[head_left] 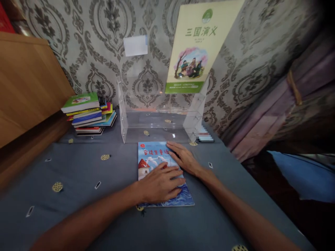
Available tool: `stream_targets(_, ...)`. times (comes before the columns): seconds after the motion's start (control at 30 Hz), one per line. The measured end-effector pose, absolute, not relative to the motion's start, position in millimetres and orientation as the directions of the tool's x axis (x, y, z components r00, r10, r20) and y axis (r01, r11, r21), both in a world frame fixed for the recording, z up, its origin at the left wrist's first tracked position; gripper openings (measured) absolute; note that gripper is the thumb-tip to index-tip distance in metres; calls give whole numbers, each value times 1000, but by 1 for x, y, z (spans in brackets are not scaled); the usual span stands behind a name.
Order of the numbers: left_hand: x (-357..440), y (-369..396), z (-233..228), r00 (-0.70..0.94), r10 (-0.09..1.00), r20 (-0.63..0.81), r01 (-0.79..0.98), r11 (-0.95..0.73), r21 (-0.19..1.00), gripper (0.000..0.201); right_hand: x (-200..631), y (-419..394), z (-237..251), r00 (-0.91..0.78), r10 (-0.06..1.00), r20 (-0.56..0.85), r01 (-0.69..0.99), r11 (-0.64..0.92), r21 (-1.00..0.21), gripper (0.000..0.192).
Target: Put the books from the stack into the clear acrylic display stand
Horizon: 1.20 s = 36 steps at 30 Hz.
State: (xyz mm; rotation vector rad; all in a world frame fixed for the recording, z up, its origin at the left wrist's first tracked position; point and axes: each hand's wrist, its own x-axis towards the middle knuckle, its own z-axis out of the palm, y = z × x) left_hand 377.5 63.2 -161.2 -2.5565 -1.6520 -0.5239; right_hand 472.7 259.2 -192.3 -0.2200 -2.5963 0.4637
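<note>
A blue picture book (183,195) with red Chinese characters on its cover lies flat on the cloth-covered surface, in front of a clear acrylic rack. Across the middle of its cover rests my left hand (163,183), fingers stretched out and apart. My right hand (183,158) lies at the book's upper right edge, its fingers extended flat onto the cover. Part of the cover picture is hidden beneath both hands. Behind the book stands the clear rack (123,115), with a green and cream book (193,42) propped upright on its upper right.
A stack of books (86,115) stands at the back left, beside a wooden cabinet (28,83). A white card (135,46) shows above the rack's left side. Right of the rack lies a pixelated flat item (205,134). A purple curtain (277,101) hangs past the right edge.
</note>
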Motion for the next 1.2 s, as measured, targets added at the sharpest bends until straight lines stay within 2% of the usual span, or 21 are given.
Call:
stream_targets(0.13,379,64,-160,353,877,326,896,-417,153,30,473,261,-194,-864,229,449,61,931,-359,40)
stream_targets(0.27,365,66,-158,258,898,357,917,-344,202,27,473,262,-197,-864,228,449,68,936,-345,41)
stream_targets(0.5,294,60,-176,-110,881,459,972,-1,236,30,476,258,-193,-879,245,410,99,933,-345,44)
stream_targets(0.6,283,58,-185,-191,865,463,967,85,241,31,478,257,-192,-877,266,399,123,929,-349,45)
stream_targets(0.73,287,60,-188,-198,872,447,972,118,202,33,479,256,-191,-871,297,390,165,927,-337,46)
stream_targets(0.9,292,60,-190,-190,874,448,978,130,162,34,482,252,-189,-869,280,409,165,941,-295,42)
stream_targets(1.07,295,56,-190,-165,867,470,984,111,141,33,487,247,-186,-871,261,417,141,945,-297,42)
stream_targets(1.2,298,54,-180,-152,888,434,988,127,87,30,488,248,-189,-867,259,426,129,942,-310,42)
